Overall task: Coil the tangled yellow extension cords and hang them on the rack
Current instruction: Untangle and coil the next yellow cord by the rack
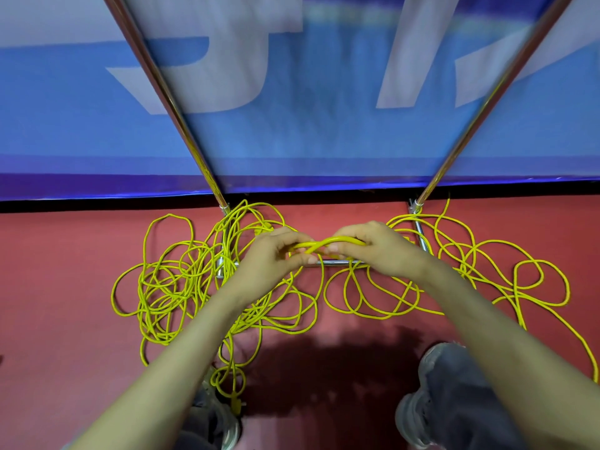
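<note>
Tangled yellow extension cords lie on the red floor: a dense heap [175, 280] at the left and looser loops [487, 264] at the right. A plug end [236, 406] lies near my left foot. My left hand [276, 254] and my right hand [380, 246] meet above the floor and both pinch a short crossed stretch of yellow cord [324, 244] between them. The rack's two chrome uprights [168, 92] [487, 108] rise on either side, and its low crossbar [334, 262] runs just beyond my hands.
A blue and white banner [308, 134] stands behind the rack. The rack's base feet [222, 254] [422, 235] lie among the cords. My grey shoes [444, 394] stand at the bottom, with my shadow on the floor between them.
</note>
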`<state>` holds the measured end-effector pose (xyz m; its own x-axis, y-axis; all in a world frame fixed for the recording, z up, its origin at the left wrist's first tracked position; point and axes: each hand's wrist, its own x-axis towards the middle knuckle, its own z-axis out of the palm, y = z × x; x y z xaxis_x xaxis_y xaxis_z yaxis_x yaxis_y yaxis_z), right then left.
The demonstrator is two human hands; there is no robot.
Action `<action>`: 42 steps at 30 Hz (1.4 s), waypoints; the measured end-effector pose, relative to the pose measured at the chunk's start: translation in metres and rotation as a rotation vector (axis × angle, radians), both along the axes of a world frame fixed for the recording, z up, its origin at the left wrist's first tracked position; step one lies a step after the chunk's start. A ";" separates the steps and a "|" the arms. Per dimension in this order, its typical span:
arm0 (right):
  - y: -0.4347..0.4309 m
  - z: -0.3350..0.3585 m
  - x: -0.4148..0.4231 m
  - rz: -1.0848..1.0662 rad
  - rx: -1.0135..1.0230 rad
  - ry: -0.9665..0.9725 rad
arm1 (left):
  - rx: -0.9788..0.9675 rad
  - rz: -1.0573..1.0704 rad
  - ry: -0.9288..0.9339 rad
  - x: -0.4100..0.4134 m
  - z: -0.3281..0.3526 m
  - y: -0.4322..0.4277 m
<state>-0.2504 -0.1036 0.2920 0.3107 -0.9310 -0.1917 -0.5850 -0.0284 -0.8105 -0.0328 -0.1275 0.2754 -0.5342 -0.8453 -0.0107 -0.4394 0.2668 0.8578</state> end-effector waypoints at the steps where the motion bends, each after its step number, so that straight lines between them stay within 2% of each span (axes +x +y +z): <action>1: 0.000 0.000 0.001 -0.038 -0.002 -0.033 | -0.086 -0.013 -0.064 0.000 -0.001 0.000; 3: -0.001 0.001 0.002 -0.071 0.003 -0.070 | -0.091 -0.049 -0.108 -0.002 -0.003 0.002; 5: -0.002 0.002 0.004 -0.044 0.012 -0.078 | 0.073 -0.047 -0.053 -0.004 0.000 0.007; 9: -0.001 0.000 0.007 -0.039 -0.104 -0.006 | 0.376 0.082 0.207 -0.011 0.012 0.007; 13: -0.002 -0.017 -0.012 -0.122 -0.016 0.155 | 0.504 0.303 0.455 0.002 0.021 -0.010; 15: -0.001 -0.028 -0.022 -0.173 0.041 0.134 | 0.591 0.347 0.598 0.013 0.021 -0.019; 17: -0.003 -0.028 -0.026 -0.315 0.030 -0.078 | 0.613 0.361 0.567 0.021 0.019 -0.023; 18: -0.004 -0.023 -0.027 -0.367 -0.023 -0.174 | 0.589 0.355 0.464 0.022 0.018 -0.023; 20: -0.009 -0.011 -0.028 -0.379 -0.138 -0.248 | 0.544 0.327 0.259 0.019 0.015 -0.019; 25: -0.011 -0.007 -0.019 -0.171 -0.262 0.050 | 0.571 0.177 0.144 0.007 0.016 -0.009; 27: -0.009 -0.010 -0.012 -0.093 -0.332 0.093 | 0.584 0.091 0.140 0.004 0.019 -0.005; 32: -0.006 -0.007 0.008 0.003 -0.326 0.164 | 0.687 0.064 0.248 -0.008 0.022 0.004; 35: -0.007 -0.002 0.010 -0.043 -0.343 0.101 | 0.726 0.072 0.312 -0.007 0.019 0.003; 37: -0.009 -0.005 0.001 -0.078 -0.324 0.149 | 0.727 0.112 0.368 0.000 0.016 -0.004; 39: -0.009 -0.012 -0.010 -0.117 -0.203 0.263 | 0.734 0.144 0.455 0.007 0.015 -0.011; 42: -0.005 -0.025 -0.019 -0.132 -0.007 0.290 | 0.744 0.132 0.637 0.016 0.015 -0.019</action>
<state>-0.2693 -0.1086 0.2669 0.1203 -0.9612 -0.2481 -0.7907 0.0584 -0.6094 -0.0165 -0.1466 0.2900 -0.5266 -0.7930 -0.3064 0.1752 -0.4540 0.8736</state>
